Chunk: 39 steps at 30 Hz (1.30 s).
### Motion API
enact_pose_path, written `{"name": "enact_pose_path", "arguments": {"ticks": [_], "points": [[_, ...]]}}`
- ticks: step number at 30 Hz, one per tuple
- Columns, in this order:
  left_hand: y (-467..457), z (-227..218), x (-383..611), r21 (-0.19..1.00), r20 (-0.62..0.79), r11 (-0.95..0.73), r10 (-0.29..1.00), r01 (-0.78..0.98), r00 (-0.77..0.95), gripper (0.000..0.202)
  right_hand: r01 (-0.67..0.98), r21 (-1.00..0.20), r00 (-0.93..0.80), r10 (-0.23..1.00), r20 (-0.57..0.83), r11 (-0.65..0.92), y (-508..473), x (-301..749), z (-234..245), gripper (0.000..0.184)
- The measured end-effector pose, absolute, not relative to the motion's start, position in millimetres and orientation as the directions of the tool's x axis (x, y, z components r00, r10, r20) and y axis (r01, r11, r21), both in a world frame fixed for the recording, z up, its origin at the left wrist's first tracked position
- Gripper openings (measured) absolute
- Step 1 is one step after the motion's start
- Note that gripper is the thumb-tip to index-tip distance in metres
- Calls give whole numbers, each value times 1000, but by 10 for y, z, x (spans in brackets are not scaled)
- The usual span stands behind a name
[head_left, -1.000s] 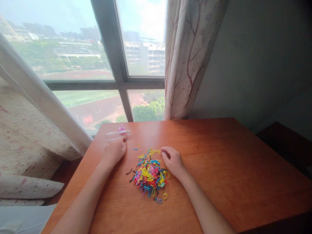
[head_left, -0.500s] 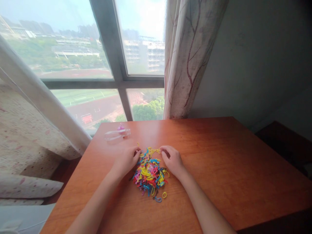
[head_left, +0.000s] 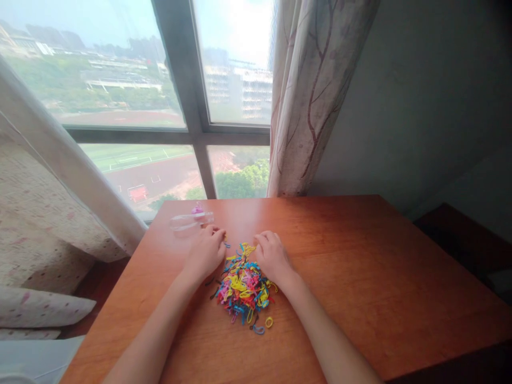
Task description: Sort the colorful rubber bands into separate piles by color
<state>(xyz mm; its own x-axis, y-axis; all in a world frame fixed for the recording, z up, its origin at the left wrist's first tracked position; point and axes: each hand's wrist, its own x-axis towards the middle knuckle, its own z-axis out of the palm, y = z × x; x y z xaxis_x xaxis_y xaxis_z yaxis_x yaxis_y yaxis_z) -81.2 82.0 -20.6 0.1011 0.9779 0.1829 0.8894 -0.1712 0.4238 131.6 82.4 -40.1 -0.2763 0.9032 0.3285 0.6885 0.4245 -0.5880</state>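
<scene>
A heap of small coloured elastic bands, yellow, blue, pink and red, lies on the wooden table. My left hand rests at the heap's far left edge with its fingers curled in a pinch; what they hold is too small to make out. My right hand sits at the heap's far right edge, fingers curled down onto the top bands. A clear plastic container with a pink part lies just beyond my left hand. A few loose bands lie at the heap's near side.
A window with a dark frame stands behind the table. Patterned curtains hang at the left and right. A grey wall is to the right. A dark low piece of furniture stands beside the table's right edge.
My left hand moved from near the clear container to the heap's edge, then back a little towards the container. My right hand shifted slightly left along the heap's far side.
</scene>
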Motion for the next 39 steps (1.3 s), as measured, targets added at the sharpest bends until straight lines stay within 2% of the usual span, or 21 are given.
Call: {"name": "enact_pose_path", "arguments": {"ticks": [2, 4, 12, 16, 22, 26, 32, 34, 36, 39], "points": [[800, -232, -719, 445, 175, -214, 973, 869, 150, 30, 734, -538, -316, 910, 270, 415, 832, 1202, -342, 24], [741, -238, -624, 479, 160, -255, 966, 840, 202, 31, 723, -548, -358, 907, 223, 420, 832, 1107, -312, 23], [446, -107, -545, 627, 66, -265, 955, 732, 289, 34, 538, -699, -507, 844, 177, 470, 831, 1211, -310, 34], [349, -35, -592, 679, 49, -272, 943, 682, 328, 40, 457, -783, -462, 865, 196, 422, 803, 1360, -309, 37], [300, -58, -756, 628, 148, -321, 944, 709, 296, 33, 414, -840, -289, 925, 245, 351, 742, 1506, -429, 33], [299, -209, -900, 592, 241, -289, 954, 753, 177, 33, 402, -844, -204, 933, 296, 355, 650, 1527, -480, 35], [192, -384, -713, 555, 295, -308, 941, 773, 164, 37, 526, -704, -272, 878, 393, 478, 365, 1325, -486, 38], [147, -370, -553, 595, 291, -321, 941, 737, 175, 37, 549, -697, -253, 886, 388, 462, 290, 1232, -474, 38], [112, -336, -396, 688, 280, -306, 948, 658, 147, 36, 533, -723, -223, 897, 380, 439, 244, 1149, -454, 36], [88, -294, -214, 821, 243, -218, 970, 528, 23, 34, 460, -807, -144, 927, 345, 371, 229, 1042, -427, 34]]}}
